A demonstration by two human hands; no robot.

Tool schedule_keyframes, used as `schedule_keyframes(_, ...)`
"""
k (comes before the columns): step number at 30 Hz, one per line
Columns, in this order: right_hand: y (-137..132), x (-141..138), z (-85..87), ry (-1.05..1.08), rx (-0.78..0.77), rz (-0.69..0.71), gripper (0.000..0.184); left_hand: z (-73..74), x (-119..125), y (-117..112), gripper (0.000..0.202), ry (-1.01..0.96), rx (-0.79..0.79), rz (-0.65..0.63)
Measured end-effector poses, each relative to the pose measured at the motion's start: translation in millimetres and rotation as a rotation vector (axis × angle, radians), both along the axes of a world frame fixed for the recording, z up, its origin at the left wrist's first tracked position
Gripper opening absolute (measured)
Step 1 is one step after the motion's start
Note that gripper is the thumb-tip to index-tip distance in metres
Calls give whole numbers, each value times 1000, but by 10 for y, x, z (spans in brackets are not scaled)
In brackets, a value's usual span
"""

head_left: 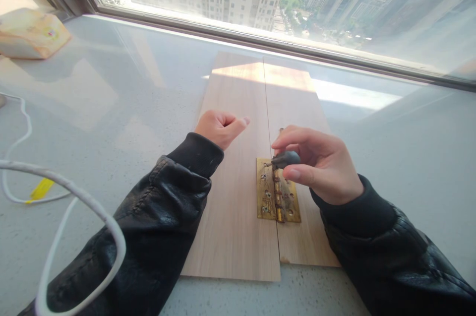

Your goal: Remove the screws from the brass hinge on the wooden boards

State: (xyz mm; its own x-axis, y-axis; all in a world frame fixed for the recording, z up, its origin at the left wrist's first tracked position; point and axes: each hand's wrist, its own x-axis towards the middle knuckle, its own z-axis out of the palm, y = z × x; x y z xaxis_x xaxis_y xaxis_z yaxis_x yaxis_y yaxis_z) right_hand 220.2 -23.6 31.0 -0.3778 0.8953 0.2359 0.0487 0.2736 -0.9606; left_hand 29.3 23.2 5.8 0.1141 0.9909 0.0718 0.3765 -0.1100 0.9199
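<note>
Two pale wooden boards (232, 236) lie side by side with a thin seam between them. A worn brass butt hinge (266, 204) lies open across the seam, and several screws show in its left leaf. Holes show in its right leaf. My right hand (323, 157) is closed around the dark, stubby handle of a screwdriver (289, 158), above the hinge's upper end. The screwdriver's short shaft points left toward the top of the left leaf; whether its tip touches a screw is unclear. My left hand (221, 127) is a loose fist over the left board, its contents hidden.
A white cable (92, 197) loops up over my left sleeve, with a yellow tag (41, 189) on it. A yellowish packet (33, 33) lies at the far left of the speckled white sill (148, 102). The window frame (260, 47) runs behind the boards.
</note>
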Motion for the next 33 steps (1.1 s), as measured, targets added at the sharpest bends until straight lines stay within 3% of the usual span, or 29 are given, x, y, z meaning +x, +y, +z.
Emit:
schedule_keyframes(3,-2,12,-19,78,-37,-52,21,-7,0,4,51,-6,5,3)
schedule_keyframes(10,26,49,-130,147,-146,97,24,-7,-5,5,50,1,-11,7)
schedule_keyframes(14,33,31,-165,119,-106,157,29,3,0,1,50,-1,-11,3)
schedule_keyframes(21,19,80,-69,-42,-4,223,43,-8,-1,4,51,-16,-4,-4)
schedule_keyframes(23,17,89,-64,-42,29,227,39,-9,-1,5,51,-15,-4,-4)
schedule_keyframes(26,9,67,-75,36,-41,198,28,-4,2,3,50,-16,-11,0)
schedule_keyframes(33,39,36,-74,102,-36,129,23,1,4,-1,51,-10,-13,4)
